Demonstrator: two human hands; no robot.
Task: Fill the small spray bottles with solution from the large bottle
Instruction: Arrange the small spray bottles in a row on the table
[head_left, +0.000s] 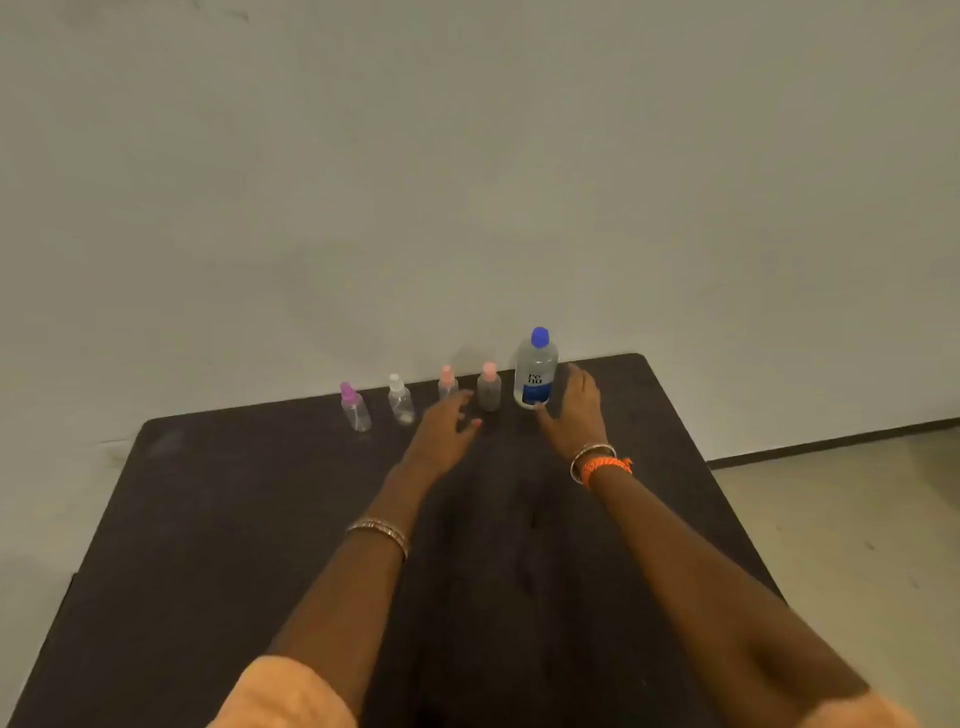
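A large clear bottle (536, 370) with a blue cap and blue label stands at the far edge of the dark table (260, 519). Left of it, several small clear spray bottles stand in a row: one with a purple top (355, 407), one with a white top (401, 399), and two with pink tops (447, 383) (489, 388). My right hand (574, 410) is spread open just right of the large bottle, thumb near its base, without gripping it. In front of the pink-topped bottles, my left hand (441, 428) hovers with relaxed fingers and holds nothing.
A pale wall rises directly behind the table's far edge. Light floor (831, 519) shows to the right of the table, with a dark baseboard along the wall. The table's corners are rounded.
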